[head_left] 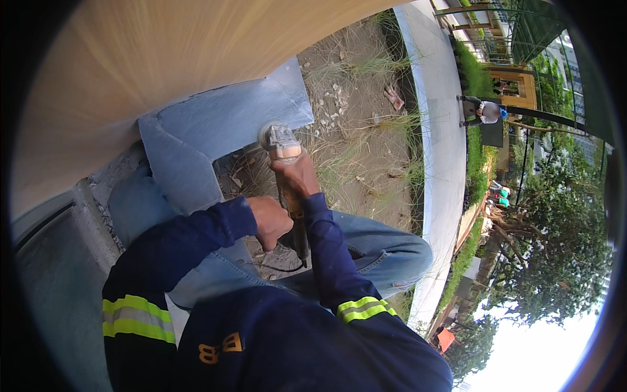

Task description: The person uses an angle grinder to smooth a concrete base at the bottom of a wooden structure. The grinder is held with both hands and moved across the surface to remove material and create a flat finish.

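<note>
An angle grinder (285,151) with a dusty, pale head and an orange-brown body sits with its disc end at the edge of a grey stone slab (241,108). My right hand (299,175) is wrapped round the grinder's body just behind the head. Lower down, my left hand (270,221) is curled against the rear part of the body, its fingers partly hidden. A dark cord (287,268) trails from the grinder's tail beside my jeans. The grinder's disc is mostly hidden from this view.
A curved wood-grain wall (176,46) rises along the slab. Dry soil with grass tufts (356,144) lies to the right, bordered by a pale paved ledge (441,150). Farther off, a person in a blue cap (491,112) stands near greenery. My bent knee (405,251) is close by.
</note>
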Action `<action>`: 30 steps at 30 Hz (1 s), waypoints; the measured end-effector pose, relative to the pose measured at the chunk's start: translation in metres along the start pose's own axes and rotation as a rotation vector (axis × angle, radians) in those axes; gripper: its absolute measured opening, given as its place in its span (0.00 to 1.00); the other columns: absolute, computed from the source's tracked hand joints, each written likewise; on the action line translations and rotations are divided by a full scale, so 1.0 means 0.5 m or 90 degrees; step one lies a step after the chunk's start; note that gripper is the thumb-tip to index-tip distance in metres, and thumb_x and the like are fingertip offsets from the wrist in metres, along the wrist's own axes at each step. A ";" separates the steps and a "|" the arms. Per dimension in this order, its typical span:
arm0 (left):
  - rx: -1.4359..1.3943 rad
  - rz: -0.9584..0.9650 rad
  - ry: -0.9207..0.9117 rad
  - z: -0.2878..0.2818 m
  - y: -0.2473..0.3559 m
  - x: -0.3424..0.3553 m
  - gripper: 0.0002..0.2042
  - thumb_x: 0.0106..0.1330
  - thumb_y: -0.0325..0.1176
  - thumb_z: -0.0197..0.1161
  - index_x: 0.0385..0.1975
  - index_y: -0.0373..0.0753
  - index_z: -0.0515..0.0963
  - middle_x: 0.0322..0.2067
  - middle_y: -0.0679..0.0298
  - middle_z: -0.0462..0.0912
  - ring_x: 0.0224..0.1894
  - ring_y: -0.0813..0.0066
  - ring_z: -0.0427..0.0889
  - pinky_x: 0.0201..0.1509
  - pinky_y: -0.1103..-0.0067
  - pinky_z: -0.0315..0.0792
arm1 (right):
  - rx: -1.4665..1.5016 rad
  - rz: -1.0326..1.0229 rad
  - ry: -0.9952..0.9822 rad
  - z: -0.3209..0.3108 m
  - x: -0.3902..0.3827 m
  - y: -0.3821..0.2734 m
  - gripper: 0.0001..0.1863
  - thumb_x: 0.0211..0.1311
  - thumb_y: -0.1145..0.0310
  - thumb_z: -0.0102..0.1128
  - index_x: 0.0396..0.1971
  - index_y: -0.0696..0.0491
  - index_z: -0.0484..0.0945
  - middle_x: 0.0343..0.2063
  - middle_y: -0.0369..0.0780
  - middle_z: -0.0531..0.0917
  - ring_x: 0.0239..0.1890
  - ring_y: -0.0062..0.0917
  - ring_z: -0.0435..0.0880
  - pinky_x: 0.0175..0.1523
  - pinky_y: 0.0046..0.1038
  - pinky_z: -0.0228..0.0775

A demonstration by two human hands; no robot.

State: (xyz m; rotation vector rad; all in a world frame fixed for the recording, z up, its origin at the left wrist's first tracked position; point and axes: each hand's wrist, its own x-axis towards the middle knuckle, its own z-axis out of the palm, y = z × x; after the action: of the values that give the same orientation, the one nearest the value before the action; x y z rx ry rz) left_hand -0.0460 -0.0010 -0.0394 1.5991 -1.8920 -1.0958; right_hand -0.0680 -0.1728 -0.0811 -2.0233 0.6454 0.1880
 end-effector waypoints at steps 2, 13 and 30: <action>-0.006 0.007 0.005 0.007 0.001 -0.004 0.16 0.42 0.41 0.71 0.27 0.34 0.85 0.27 0.49 0.87 0.36 0.45 0.88 0.40 0.56 0.80 | -0.050 0.018 -0.024 0.036 -0.020 -0.017 0.26 0.48 0.63 0.74 0.45 0.62 0.79 0.37 0.45 0.86 0.39 0.32 0.85 0.47 0.34 0.76; 0.009 0.025 -0.005 -0.012 0.016 0.003 0.16 0.41 0.40 0.70 0.27 0.35 0.86 0.27 0.49 0.87 0.36 0.45 0.87 0.41 0.57 0.80 | -0.046 0.061 0.085 -0.129 0.089 0.021 0.18 0.52 0.62 0.75 0.38 0.59 0.85 0.27 0.36 0.85 0.27 0.23 0.82 0.35 0.30 0.75; -0.002 0.025 0.030 -0.009 0.008 -0.007 0.16 0.42 0.40 0.71 0.28 0.35 0.86 0.27 0.50 0.87 0.36 0.46 0.88 0.41 0.57 0.80 | -0.064 0.021 0.032 -0.061 0.063 0.021 0.14 0.51 0.66 0.75 0.35 0.58 0.84 0.29 0.35 0.86 0.30 0.21 0.82 0.36 0.29 0.75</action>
State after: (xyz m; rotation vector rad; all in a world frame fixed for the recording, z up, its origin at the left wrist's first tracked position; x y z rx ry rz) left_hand -0.0444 0.0010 -0.0332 1.5655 -1.8817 -1.0353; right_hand -0.0506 -0.2141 -0.0855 -2.1202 0.7129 0.1926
